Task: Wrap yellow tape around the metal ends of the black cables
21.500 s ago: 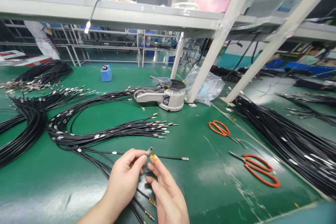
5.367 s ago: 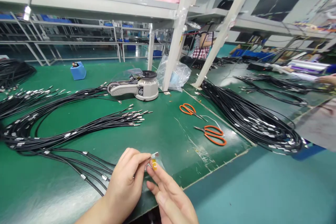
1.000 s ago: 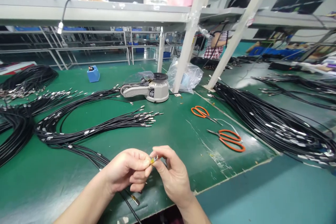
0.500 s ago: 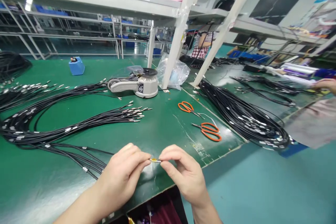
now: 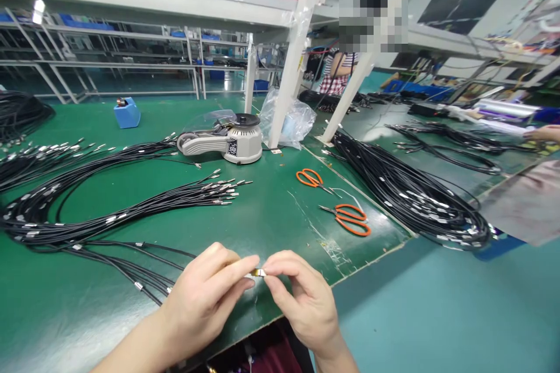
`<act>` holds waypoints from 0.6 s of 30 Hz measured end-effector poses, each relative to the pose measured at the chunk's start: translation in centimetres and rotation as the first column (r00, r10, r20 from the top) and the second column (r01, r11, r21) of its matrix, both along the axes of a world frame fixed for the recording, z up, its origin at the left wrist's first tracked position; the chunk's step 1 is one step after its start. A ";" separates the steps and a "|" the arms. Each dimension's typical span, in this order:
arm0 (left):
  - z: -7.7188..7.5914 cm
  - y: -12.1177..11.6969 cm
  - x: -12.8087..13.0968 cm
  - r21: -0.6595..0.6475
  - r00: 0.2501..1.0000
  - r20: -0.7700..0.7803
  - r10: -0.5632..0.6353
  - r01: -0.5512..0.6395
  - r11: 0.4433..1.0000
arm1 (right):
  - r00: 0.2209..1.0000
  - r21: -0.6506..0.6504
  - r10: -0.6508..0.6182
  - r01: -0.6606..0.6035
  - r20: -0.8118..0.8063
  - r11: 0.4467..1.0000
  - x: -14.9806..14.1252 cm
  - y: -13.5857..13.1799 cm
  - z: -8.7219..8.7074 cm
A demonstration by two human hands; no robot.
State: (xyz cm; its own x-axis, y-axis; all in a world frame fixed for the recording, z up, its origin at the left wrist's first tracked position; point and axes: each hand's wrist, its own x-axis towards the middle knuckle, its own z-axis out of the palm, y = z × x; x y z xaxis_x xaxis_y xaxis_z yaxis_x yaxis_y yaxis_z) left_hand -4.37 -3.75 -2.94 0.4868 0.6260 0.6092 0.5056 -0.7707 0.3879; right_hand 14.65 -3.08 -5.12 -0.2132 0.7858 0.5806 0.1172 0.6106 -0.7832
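Your right hand [image 5: 304, 300] pinches the tip of a small connector [image 5: 258, 273] between thumb and forefinger; your left hand [image 5: 207, 291] is nearly closed about its yellow end, though whether it grips is hard to tell. The connector is well to your side of the dispenser [image 5: 243, 143], with black cables [image 5: 166, 203] left of the dispenser and orange scissors [image 5: 338, 214] to its near right.

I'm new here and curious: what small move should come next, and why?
Perhaps the left hand should smooth the yellow strip: it shows on the small connector, whose end the right hand pinches. Whether the strip lies flat is too small to tell.
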 end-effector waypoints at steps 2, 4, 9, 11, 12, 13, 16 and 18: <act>-0.3 0.0 0.1 0.048 1.000 -0.016 0.004 -0.003 0.999 | 1.000 -0.002 -0.007 0.007 0.003 1.000 -0.1 0.0 0.0; -0.6 -0.1 0.3 0.098 1.000 -0.014 0.024 -0.023 0.995 | 1.000 -0.001 -0.012 0.012 0.010 1.000 -0.3 -0.1 0.0; -0.6 0.0 0.9 0.153 0.999 0.005 0.038 -0.038 0.988 | 0.998 0.037 -0.004 0.001 0.066 0.999 -0.3 0.0 -0.2; -0.8 0.2 1.2 0.177 0.998 0.000 0.056 -0.055 0.983 | 0.997 0.061 -0.022 0.017 0.075 0.998 -0.1 0.2 -0.5; -0.9 0.3 1.3 0.193 0.997 -0.008 0.071 -0.068 0.979 | 0.996 0.067 -0.037 0.032 0.077 0.997 0.0 0.3 -0.7; -1.1 0.4 1.5 0.211 0.996 -0.023 0.090 -0.083 0.974 | 0.995 0.068 -0.049 0.043 0.084 0.997 0.1 0.4 -1.0; -1.8 0.6 2.0 0.282 0.981 -0.096 0.168 -0.135 0.950 | 0.994 0.058 -0.049 0.043 0.096 0.997 0.4 0.6 -2.0; -1.9 0.6 2.0 0.300 0.970 -0.153 0.189 -0.137 0.944 | 0.995 0.037 -0.038 0.035 0.092 0.999 0.4 0.7 -2.7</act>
State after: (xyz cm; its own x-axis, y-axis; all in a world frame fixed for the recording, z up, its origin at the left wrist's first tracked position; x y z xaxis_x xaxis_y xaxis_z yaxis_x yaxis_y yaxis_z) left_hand -2.37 -3.10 -4.86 0.5091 0.5189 0.6867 0.6739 -0.7366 0.0570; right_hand 15.09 -2.34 -7.86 -0.2386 0.7733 0.5874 0.2107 0.6317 -0.7461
